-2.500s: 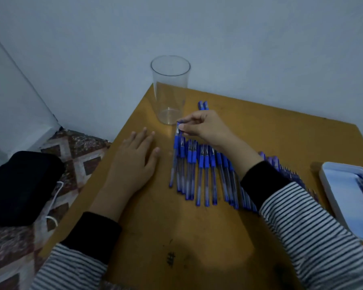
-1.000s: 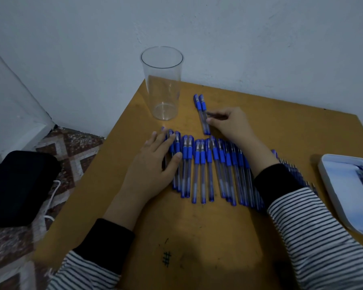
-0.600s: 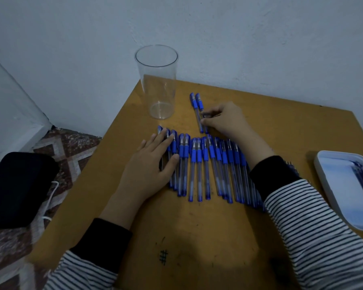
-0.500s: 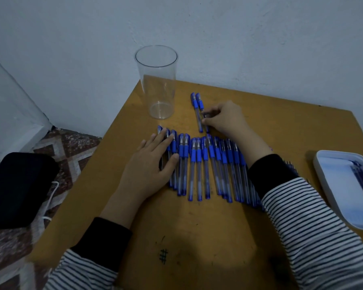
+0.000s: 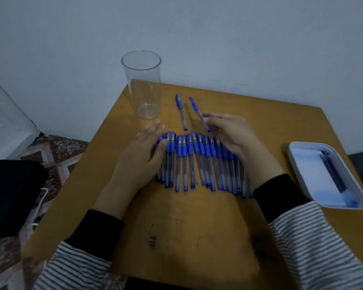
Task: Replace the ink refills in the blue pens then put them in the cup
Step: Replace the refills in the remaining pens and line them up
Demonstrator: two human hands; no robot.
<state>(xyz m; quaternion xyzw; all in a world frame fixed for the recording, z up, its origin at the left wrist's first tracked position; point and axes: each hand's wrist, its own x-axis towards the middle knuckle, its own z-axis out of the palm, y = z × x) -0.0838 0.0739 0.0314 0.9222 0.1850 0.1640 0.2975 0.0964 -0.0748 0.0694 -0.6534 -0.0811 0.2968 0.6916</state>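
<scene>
Head view: the left hand (image 5: 143,158) lies flat, fingers straight, on the left end of the row of blue pens (image 5: 197,162), probably to stop them rolling. The right hand (image 5: 228,137) pinches one pen (image 5: 195,106) by its barrel, angled away from a loose pen (image 5: 181,114) on the table (image 5: 197,227). The cup (image 5: 144,86) stands empty just beyond. The refills (image 5: 333,176) wait in the tray (image 5: 310,170) on the right.

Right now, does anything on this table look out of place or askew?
Two pens sit outside the row: a loose pen beyond it, and a slanted pen pinched by the right hand. A hash scribble marks the table.
</scene>
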